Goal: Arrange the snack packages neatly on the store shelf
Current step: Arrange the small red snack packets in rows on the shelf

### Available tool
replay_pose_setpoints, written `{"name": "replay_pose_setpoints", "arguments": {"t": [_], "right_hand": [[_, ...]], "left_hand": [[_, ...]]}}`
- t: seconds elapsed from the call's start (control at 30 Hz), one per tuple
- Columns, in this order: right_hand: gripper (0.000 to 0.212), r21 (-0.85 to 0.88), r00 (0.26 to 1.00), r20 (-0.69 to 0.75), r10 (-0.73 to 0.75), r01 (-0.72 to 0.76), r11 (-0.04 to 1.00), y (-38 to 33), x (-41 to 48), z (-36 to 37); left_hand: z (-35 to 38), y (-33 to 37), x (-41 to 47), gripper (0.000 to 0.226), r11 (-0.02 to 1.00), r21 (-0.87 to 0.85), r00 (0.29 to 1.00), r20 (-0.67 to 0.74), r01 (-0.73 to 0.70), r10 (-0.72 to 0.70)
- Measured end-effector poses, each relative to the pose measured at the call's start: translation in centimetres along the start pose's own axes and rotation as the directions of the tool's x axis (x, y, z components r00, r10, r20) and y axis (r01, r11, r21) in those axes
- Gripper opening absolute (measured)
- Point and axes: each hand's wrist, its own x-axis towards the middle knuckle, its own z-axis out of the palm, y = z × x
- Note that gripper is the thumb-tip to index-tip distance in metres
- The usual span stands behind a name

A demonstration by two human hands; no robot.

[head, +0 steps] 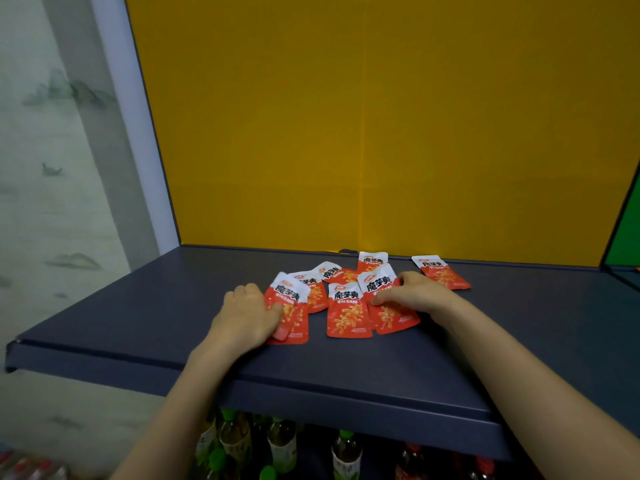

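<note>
Several red-and-white snack packages lie in a loose overlapping cluster on the dark blue shelf (138, 306). My left hand (246, 311) rests on the leftmost package (294, 306), thumb pressed onto its lower part. My right hand (415, 294) lies on the right front package (389, 315), fingers laid flat over its middle. Between them a package (348, 315) lies flat and untouched. Further back lie an angled package (334, 271) and an upright-facing one (372, 261). One package (441, 273) lies apart at the right.
A yellow back panel (346, 133) rises behind the shelf, with a green panel (627, 233) at the far right. Bottles (284, 445) with green caps stand on the level below the shelf's front edge. A painted wall is at the left.
</note>
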Motion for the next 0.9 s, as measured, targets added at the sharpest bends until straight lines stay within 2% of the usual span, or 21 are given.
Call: {"name": "replay_pose_setpoints", "arguments": {"t": [0.1, 0.23, 0.3, 0.47, 0.63, 0.7, 0.77, 0.83, 0.9], "right_hand": [[0.041, 0.027, 0.997, -0.077, -0.001, 0.003, 1.0, 0.4, 0.2, -0.2], [0.035, 0.036, 0.992, -0.125, -0.009, 0.014, 0.999, 0.6, 0.1, -0.6], [0.037, 0.018, 0.991, -0.134, -0.014, 0.017, 1.0, 0.5, 0.1, -0.6], [0.048, -0.028, 0.988, -0.151, -0.031, 0.027, 0.999, 0.5, 0.1, -0.6], [0.046, -0.033, 0.985, -0.166, -0.047, 0.042, 0.999, 0.7, 0.0, -0.5], [0.045, -0.029, 0.983, -0.175, -0.054, 0.049, 0.998, 0.9, 0.0, -0.5], [0.044, -0.017, 0.982, -0.182, -0.056, 0.054, 0.998, 0.9, 0.1, -0.5], [0.043, -0.018, 0.981, -0.183, -0.056, 0.054, 0.998, 0.9, 0.0, -0.5], [0.04, -0.031, 0.98, -0.19, -0.058, 0.053, 0.998, 1.0, 0.0, -0.4]], "left_hand": [[-0.3, 0.5, 0.1, 0.055, 0.999, 0.014, 0.999, 0.009, 0.039, -0.039], [-0.9, 2.1, 1.0, 0.091, 0.986, 0.109, 0.985, 0.106, 0.125, -0.136], [-1.0, 2.6, 1.6, 0.095, 0.982, 0.126, 0.975, 0.156, 0.141, -0.16], [-1.9, 2.5, 2.8, 0.086, 0.988, 0.055, 0.944, 0.291, 0.142, -0.152], [-1.8, 1.5, 3.0, 0.068, 0.982, -0.137, 0.932, 0.354, 0.132, -0.076], [-1.7, 0.9, 2.9, 0.042, 0.921, -0.36, 0.942, 0.335, 0.152, -0.025], [-1.9, 0.8, 2.9, 0.02, 0.799, -0.578, 0.956, 0.294, 0.166, 0.014], [-1.6, 1.3, 3.1, 0.015, 0.682, -0.709, 0.965, 0.261, 0.179, 0.018], [-0.6, 2.1, 3.7, 0.014, 0.639, -0.747, 0.968, 0.25, 0.184, 0.012]]}}
